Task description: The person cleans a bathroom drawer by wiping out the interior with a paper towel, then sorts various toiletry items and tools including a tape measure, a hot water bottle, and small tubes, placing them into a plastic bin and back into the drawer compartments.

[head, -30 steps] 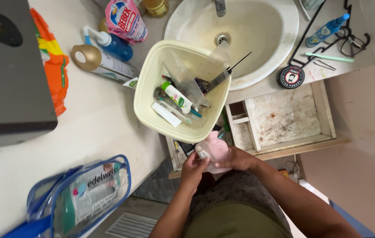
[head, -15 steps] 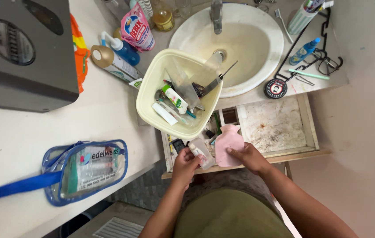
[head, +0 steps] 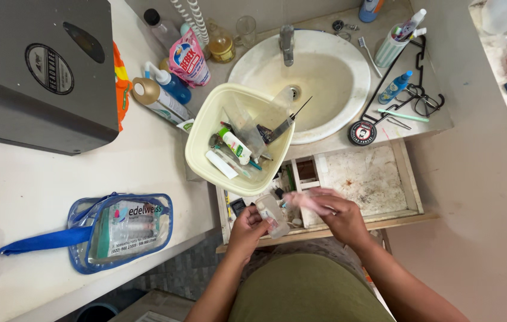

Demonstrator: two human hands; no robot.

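Note:
My left hand (head: pixel 247 224) holds a small clear plastic container (head: pixel 270 216) over the front edge of an open wooden drawer (head: pixel 361 179). My right hand (head: pixel 338 211) grips a pink cloth (head: pixel 302 200), blurred by motion, against the container. A cream plastic basin (head: pixel 203 158) full of tubes, combs and small toiletries sits just beyond my hands, resting partly on the sink rim.
White sink (head: pixel 325 77) with a tap (head: pixel 287 43) at the back. Bottles and a pink refill pouch (head: pixel 189 58) stand left of it. A clear blue-trimmed pouch (head: pixel 119 229) lies on the white counter; a grey dispenser box (head: pixel 39 71) sits at far left. Glasses (head: pixel 425 101) and a round tin (head: pixel 362 132) lie right.
The view has shifted, showing more of the counter's back. My right hand has pulled the pink cloth lower and closer to the clear container in my left hand.

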